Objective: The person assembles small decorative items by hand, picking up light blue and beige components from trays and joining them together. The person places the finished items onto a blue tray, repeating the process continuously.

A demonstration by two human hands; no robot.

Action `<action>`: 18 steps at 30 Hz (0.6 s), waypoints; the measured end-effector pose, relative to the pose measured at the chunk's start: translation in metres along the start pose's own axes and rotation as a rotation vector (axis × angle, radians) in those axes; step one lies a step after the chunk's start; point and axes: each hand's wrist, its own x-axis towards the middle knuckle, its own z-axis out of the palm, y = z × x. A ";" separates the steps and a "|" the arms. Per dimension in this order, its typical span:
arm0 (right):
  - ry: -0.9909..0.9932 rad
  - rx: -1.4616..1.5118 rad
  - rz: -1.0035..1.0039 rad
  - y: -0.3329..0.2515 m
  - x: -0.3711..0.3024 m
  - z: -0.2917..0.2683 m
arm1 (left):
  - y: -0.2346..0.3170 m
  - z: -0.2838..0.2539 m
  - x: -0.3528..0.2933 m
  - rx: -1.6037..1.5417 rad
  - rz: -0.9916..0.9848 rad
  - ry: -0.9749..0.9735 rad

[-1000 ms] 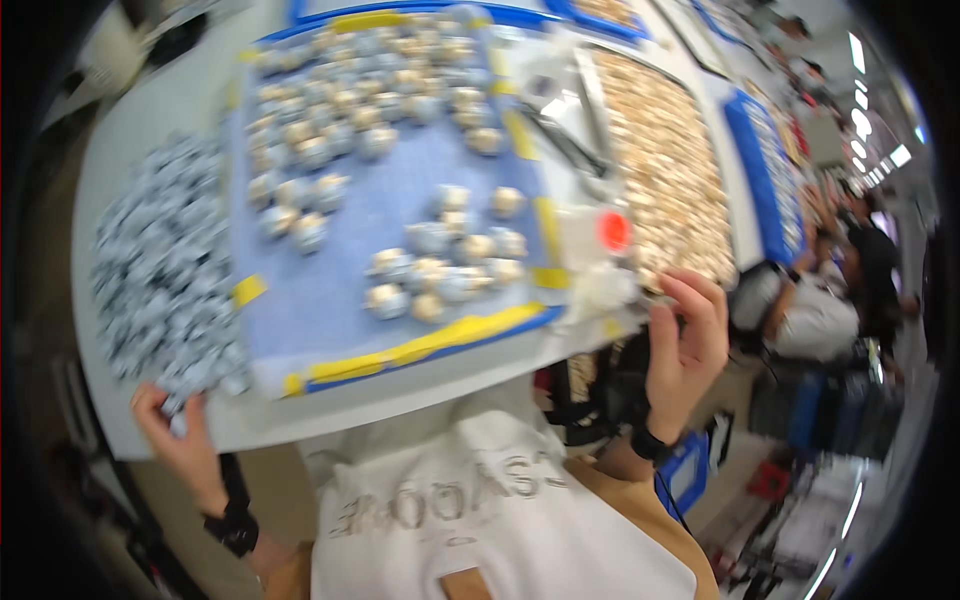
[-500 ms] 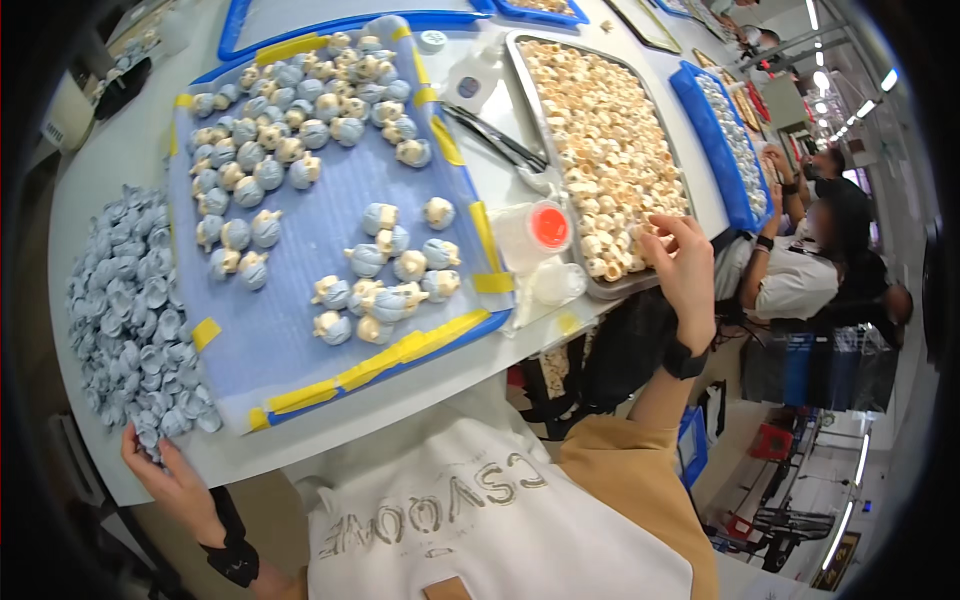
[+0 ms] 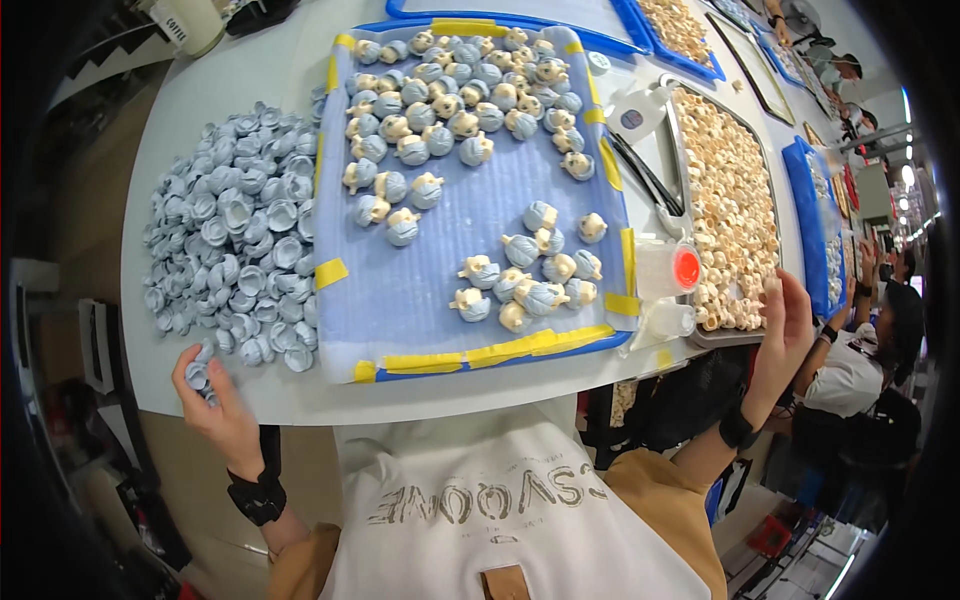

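Fingers and thumb of my left hand (image 3: 222, 412) are curled round a few blue-grey cup-shaped shells (image 3: 197, 376), at the near edge of a heap of loose shells (image 3: 237, 205). Over the near right corner of a metal tray (image 3: 745, 337) of small cream pieces (image 3: 725, 190), my right hand (image 3: 785, 335) pinches a cream piece (image 3: 771, 284) between thumb and fingertips. Between the hands lies a blue tray (image 3: 430, 290), lined with a translucent sheet and yellow tape. On it rest many small round figures (image 3: 463, 124), each joining blue-grey and cream parts.
Between the trays stand a clear tub with red inside (image 3: 686, 268), a small clear cup (image 3: 671, 320), a white bottle (image 3: 632, 112) and black tweezers (image 3: 648, 172). Another blue tray (image 3: 815, 225) lies farther right, where a co-worker in a white shirt (image 3: 850, 370) sits.
The view has swung left, so the table sits farther right in it. My left hand has closed round a few shells; my right hand has drawn slightly back from the cream pieces, holding one.
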 end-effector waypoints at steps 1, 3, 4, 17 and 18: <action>0.023 0.018 -0.020 -0.011 -0.004 0.004 | 0.005 0.000 0.001 0.023 0.002 -0.011; 0.028 0.104 -0.022 -0.022 -0.009 0.011 | 0.008 0.000 0.005 0.056 -0.002 -0.023; 0.027 0.147 -0.022 -0.026 -0.012 0.014 | 0.008 -0.002 0.006 0.069 -0.009 -0.024; -0.041 0.409 0.058 -0.048 -0.043 0.025 | 0.026 -0.022 0.020 -0.297 -0.131 0.007; -0.037 0.412 0.066 -0.056 -0.046 0.025 | 0.031 -0.032 0.017 -0.475 -0.230 -0.027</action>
